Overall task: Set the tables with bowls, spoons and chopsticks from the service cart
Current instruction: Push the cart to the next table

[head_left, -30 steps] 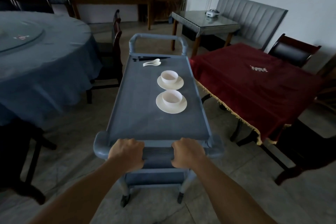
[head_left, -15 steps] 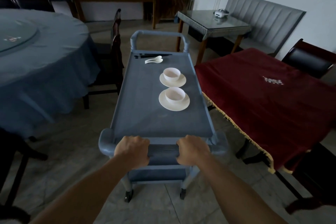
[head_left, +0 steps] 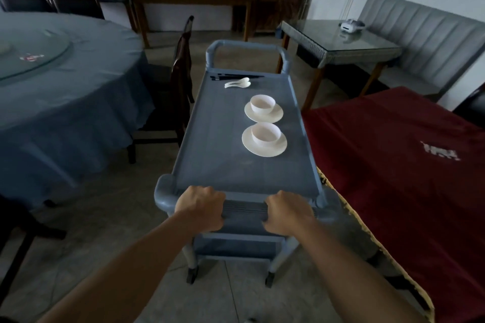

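Currently on view, counted:

- Service cart (head_left: 223, 152), one, grey-blue, with a flat top tray and a handle at each end. It stands just beside the red-clothed table (head_left: 393, 165) on its right.
- Left hand (head_left: 200, 207) and right hand (head_left: 288, 214): both have their fingers curled over the ribbed near handle (head_left: 244, 208), gripping it a little apart, knuckles up.
- Bowls, two, white, on the right half of the tray: the near bowl (head_left: 265, 134) and the far bowl (head_left: 262, 103). Each sits upright and centred on its own white plate, the near plate (head_left: 265, 151) and the far plate (head_left: 277, 116). The two plates lie close together without quite touching.
- Spoons (head_left: 237, 83), white, seemingly two, lying overlapped near the tray's far end.
- Chopsticks (head_left: 236, 77), dark, lying crosswise just behind the spoons. Their number cannot be told.
- Round table (head_left: 65, 99), one, under a blue cloth, to the left, bearing a glass turntable (head_left: 31, 55).
- Dark wooden chair (head_left: 181, 73), one, between the round table and the cart.
- Glass-topped table (head_left: 341, 47), one, far right, with a small white device (head_left: 350, 26) on it and a grey padded bench (head_left: 420, 34) behind it.
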`<action>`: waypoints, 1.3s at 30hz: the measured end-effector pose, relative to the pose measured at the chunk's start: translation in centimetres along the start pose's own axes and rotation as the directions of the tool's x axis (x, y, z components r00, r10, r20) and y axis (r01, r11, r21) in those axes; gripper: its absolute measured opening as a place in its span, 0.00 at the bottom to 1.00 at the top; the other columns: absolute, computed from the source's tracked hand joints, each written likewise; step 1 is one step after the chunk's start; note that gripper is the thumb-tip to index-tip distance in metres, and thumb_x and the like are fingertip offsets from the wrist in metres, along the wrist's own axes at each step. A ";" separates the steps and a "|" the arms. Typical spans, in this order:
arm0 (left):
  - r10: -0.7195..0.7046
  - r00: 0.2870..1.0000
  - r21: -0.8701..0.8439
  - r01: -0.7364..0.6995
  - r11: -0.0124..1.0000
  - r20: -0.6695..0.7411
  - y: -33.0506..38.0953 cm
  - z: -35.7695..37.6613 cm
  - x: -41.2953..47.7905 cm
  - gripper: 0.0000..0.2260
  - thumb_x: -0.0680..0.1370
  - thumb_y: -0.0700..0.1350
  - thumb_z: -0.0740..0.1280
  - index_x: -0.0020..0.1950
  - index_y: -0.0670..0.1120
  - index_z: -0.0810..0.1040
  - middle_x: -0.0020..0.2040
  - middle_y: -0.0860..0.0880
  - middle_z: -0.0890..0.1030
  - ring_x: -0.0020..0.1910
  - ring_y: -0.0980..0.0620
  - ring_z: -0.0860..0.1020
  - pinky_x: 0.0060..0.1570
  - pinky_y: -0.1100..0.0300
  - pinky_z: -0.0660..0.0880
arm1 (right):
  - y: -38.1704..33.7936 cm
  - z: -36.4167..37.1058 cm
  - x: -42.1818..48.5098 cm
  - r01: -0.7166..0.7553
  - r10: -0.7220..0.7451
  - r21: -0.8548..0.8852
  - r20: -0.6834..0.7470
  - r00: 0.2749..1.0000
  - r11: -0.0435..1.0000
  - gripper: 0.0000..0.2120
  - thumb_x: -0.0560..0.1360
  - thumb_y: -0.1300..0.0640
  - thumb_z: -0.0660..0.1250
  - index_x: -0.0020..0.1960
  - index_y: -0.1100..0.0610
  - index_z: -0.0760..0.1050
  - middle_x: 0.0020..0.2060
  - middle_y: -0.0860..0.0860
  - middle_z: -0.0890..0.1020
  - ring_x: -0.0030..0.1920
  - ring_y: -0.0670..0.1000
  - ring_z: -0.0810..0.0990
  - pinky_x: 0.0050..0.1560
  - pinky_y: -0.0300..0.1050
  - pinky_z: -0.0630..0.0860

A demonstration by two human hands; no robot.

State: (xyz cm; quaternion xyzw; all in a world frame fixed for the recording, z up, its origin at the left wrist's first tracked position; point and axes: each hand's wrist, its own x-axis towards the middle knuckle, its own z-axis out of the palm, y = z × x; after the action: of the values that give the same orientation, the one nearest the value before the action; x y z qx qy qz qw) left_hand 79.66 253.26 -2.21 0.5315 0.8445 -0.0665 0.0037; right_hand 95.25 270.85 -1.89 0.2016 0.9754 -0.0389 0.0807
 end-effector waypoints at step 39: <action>-0.056 0.998 -0.023 0.057 0.998 0.029 -14.3 -3.7 55.1 0.17 0.67 0.62 0.63 0.48 0.52 0.77 0.43 0.50 0.82 0.42 0.47 0.81 0.38 0.56 0.68 | 25.0 -11.4 51.3 0.017 -0.017 -0.008 0.045 0.999 1.000 0.17 0.64 0.41 0.66 0.45 0.51 0.80 0.38 0.49 0.83 0.40 0.54 0.82 0.36 0.43 0.74</action>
State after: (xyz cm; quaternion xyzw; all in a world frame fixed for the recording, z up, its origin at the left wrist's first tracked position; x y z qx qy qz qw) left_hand 43.06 296.99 -1.24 0.5062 0.8598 -0.0641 0.0199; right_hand 57.19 314.84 -0.64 0.1922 0.9751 -0.0399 0.1032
